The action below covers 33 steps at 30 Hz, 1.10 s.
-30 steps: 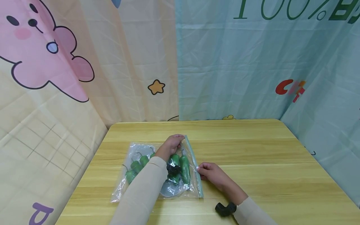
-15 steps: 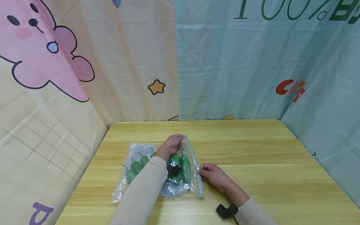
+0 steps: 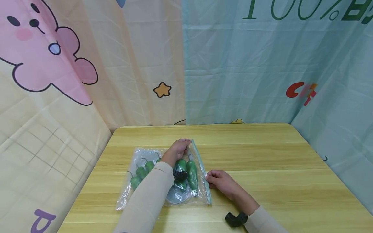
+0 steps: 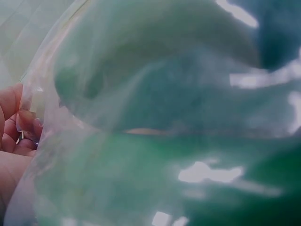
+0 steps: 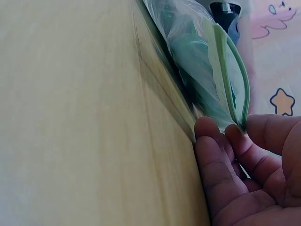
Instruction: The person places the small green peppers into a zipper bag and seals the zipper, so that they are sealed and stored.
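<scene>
A clear zip bag (image 3: 128,194) lies on the wooden table with several green peppers (image 3: 191,174) inside. Some of these are round with stems, others long. Its pale green zip strip (image 3: 207,191) runs along the right side. My left hand (image 3: 177,149) pinches the strip's far corner, and the left forearm hides part of the bag. Partway along the strip, my right hand (image 3: 220,181) pinches it between thumb and finger at a small white piece (image 3: 206,175). Seen from the right wrist, the two zip edges (image 5: 225,66) stand apart beyond these fingers.
A round greyish disc (image 3: 176,195) shows under the peppers through the plastic. Black wrist cameras, the left (image 3: 179,175) above the bag and the right (image 3: 236,220) over the table, sit by the sleeves. Printed curtains (image 3: 233,71) hang behind the table (image 3: 262,145).
My right hand has shifted very slightly toward the near side along the strip, still pinching it. The left hand has stayed at the far corner.
</scene>
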{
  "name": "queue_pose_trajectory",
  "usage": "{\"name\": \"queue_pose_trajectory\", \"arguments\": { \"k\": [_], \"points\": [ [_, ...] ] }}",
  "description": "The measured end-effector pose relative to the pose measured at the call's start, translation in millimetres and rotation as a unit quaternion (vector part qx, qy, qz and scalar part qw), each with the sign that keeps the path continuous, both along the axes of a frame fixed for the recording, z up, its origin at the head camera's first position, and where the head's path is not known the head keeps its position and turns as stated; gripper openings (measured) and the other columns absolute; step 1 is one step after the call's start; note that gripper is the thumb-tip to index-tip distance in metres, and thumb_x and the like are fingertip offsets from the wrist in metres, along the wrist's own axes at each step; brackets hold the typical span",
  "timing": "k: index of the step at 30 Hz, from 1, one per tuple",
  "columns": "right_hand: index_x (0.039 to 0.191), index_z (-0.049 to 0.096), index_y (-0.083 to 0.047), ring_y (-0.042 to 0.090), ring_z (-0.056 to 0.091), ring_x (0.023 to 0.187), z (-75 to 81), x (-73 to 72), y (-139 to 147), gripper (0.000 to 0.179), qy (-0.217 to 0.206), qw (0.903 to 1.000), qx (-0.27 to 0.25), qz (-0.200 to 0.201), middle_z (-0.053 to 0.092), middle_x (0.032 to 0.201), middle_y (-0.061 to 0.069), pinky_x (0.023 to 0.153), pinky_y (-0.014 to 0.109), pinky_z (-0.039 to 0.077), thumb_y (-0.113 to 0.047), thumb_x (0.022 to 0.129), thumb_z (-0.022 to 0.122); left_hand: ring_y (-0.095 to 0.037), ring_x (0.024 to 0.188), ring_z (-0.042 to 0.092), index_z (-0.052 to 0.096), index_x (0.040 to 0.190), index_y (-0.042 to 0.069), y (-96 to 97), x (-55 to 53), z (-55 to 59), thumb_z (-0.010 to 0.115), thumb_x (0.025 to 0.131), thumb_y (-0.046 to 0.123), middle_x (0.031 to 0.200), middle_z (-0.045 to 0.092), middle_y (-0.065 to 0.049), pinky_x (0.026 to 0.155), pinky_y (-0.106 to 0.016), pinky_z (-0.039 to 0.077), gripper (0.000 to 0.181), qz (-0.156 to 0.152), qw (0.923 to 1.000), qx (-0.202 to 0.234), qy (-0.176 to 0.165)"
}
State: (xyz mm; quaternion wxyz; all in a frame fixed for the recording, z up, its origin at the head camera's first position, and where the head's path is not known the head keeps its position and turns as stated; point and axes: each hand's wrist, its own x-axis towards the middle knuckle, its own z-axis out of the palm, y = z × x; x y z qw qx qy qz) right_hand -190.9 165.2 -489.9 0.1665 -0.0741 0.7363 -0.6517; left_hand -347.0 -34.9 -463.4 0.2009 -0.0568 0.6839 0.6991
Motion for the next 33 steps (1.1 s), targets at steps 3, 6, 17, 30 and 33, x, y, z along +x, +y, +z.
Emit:
{"name": "queue_pose_trajectory", "arguments": {
  "k": [3, 6, 17, 30, 33],
  "points": [
    [0.102, 0.062, 0.007, 0.019, 0.061, 0.092, -0.3, 0.5, 0.4, 0.022, 0.0, 1.0, 0.001, 0.001, 0.063, 0.098, 0.008, 0.084, 0.035, 0.056, -0.013, 0.102, 0.053, -0.014, 0.067, 0.043, 0.065, 0.107, 0.0, -0.2, -0.6, -1.1, 0.052, 0.103, 0.014, 0.074, 0.047, 0.001, 0.063, -0.022, 0.037, 0.019, -0.002, 1.0, 0.001, 0.001],
    [0.101, 0.062, 0.007, 0.019, 0.061, 0.093, 0.3, 1.2, 0.5, 0.022, -0.003, 1.0, -0.001, 0.002, 0.063, 0.098, 0.007, 0.084, 0.035, 0.056, -0.013, 0.102, 0.053, -0.014, 0.067, 0.042, 0.064, 0.109, 0.0, -0.2, -1.0, -1.7, 0.052, 0.103, 0.014, 0.074, 0.047, 0.001, 0.063, -0.022, 0.037, 0.02, -0.003, 1.0, 0.001, 0.001],
    [0.101, 0.061, 0.008, 0.019, 0.059, 0.093, 2.8, 3.7, -0.2, 0.022, -0.005, 1.0, 0.0, -0.003, 0.062, 0.097, 0.006, 0.083, 0.034, 0.056, -0.013, 0.1, 0.055, -0.014, 0.068, 0.043, 0.064, 0.11, 0.0, -0.9, -0.7, -0.6, 0.052, 0.103, 0.013, 0.076, 0.047, 0.0, 0.062, -0.022, 0.037, 0.02, -0.002, 1.0, -0.005, -0.002],
    [0.101, 0.062, 0.007, 0.019, 0.06, 0.094, 1.9, 6.9, 0.3, 0.022, -0.011, 0.9999, 0.0, -0.007, 0.062, 0.098, 0.007, 0.083, 0.034, 0.056, -0.014, 0.1, 0.055, -0.014, 0.068, 0.043, 0.064, 0.108, 0.001, -0.7, -0.9, -0.8, 0.051, 0.103, 0.014, 0.076, 0.048, 0.0, 0.063, -0.022, 0.036, 0.018, -0.003, 1.0, -0.002, -0.001],
    [0.1, 0.062, 0.007, 0.018, 0.06, 0.093, 1.2, 7.8, 0.3, 0.022, -0.012, 0.9999, -0.004, -0.006, 0.062, 0.097, 0.007, 0.084, 0.034, 0.056, -0.013, 0.101, 0.055, -0.014, 0.069, 0.043, 0.064, 0.109, 0.001, -0.8, -1.0, -1.1, 0.051, 0.103, 0.014, 0.077, 0.048, 0.0, 0.063, -0.022, 0.036, 0.019, -0.003, 1.0, -0.001, -0.002]
  ]
}}
